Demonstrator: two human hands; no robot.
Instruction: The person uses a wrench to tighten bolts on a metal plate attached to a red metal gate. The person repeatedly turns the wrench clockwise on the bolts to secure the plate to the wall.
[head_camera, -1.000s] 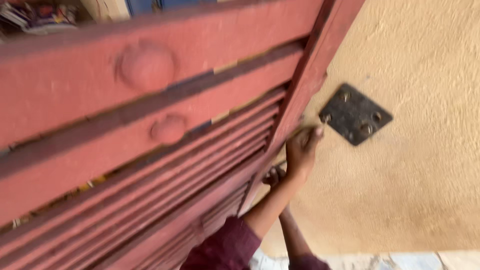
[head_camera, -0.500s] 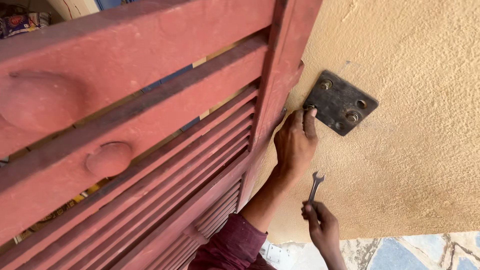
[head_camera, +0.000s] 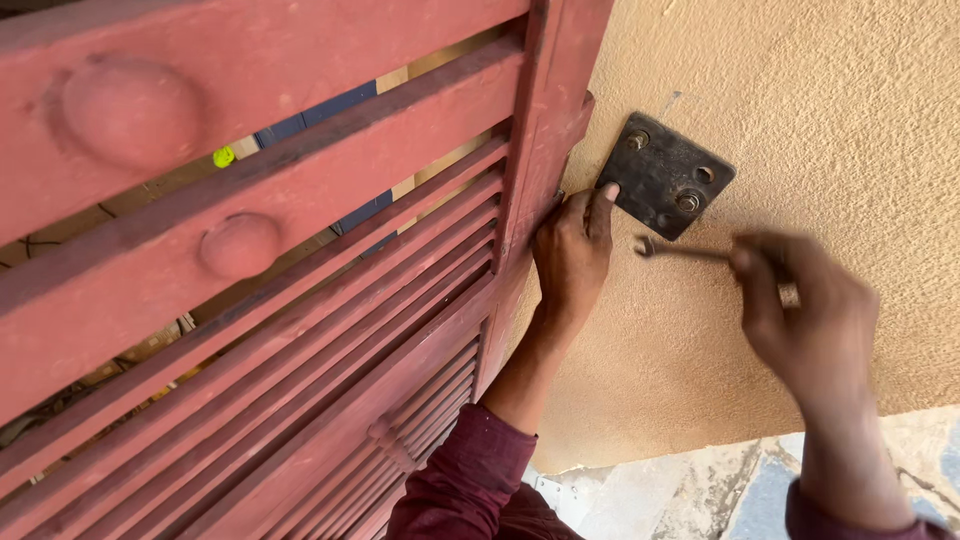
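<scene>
A: What is seen at the wall?

B: A dark metal plate (head_camera: 665, 175) is seen fixed flat against a rough tan plastered wall (head_camera: 820, 120), just beside the upright post of a red slatted gate (head_camera: 300, 300). Two bolt heads and one open hole are shown on the plate.

A: Where is the left hand placed?

B: The left hand (head_camera: 572, 255) is laid against the gate post, and its index fingertip is pressed onto the lower left edge of the plate. Nothing is enclosed in its grip; the fingers are held loosely curled, and only the post and the plate are touched. A maroon sleeve (head_camera: 470, 480) is worn on that arm.

A: And the right hand?

B: The right hand (head_camera: 810, 310) is raised near the wall, below and to the right of the plate. A slim metal spanner (head_camera: 685, 250) is held in its grip, the fingers being closed round the handle end. The hand is blurred, so the exact finger placement cannot be told.

A: Where is the spanner's head?

B: It is pointed leftward, and is seen just under the lower corner of the plate, between the two hands. Whether the wall is touched by it cannot be told.

A: What is visible lower down?

B: Pale stone paving (head_camera: 700, 490) is seen beneath the wall.
</scene>
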